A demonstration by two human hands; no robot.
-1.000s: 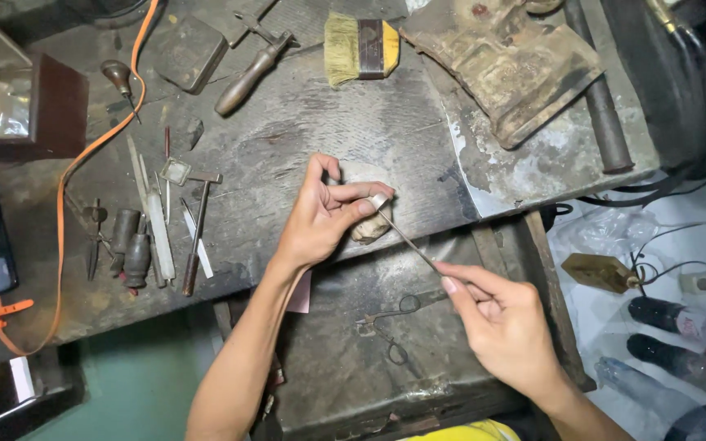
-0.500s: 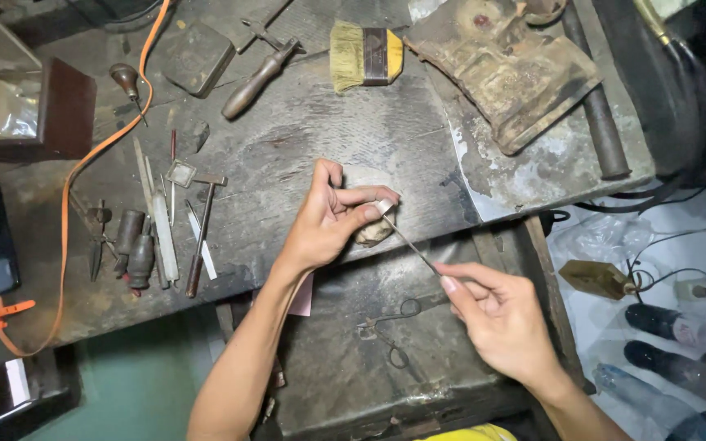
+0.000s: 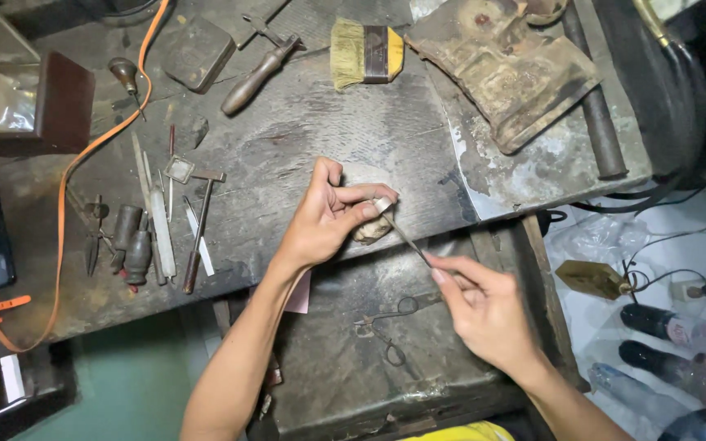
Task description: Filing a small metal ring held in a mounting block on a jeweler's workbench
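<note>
Small pale piece [image 3: 382,205] pinched; thin file [image 3: 408,239] slanted against it.

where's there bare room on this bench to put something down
Bare bench lies between the brush and the left hand. The hammer and files crowd the left; the scissors sit in the drawer.

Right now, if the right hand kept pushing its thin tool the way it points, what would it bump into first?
Probably the small pale piece pinched in the left hand; the thin tool held by the right hand already points at it, though depth is unclear.
</note>
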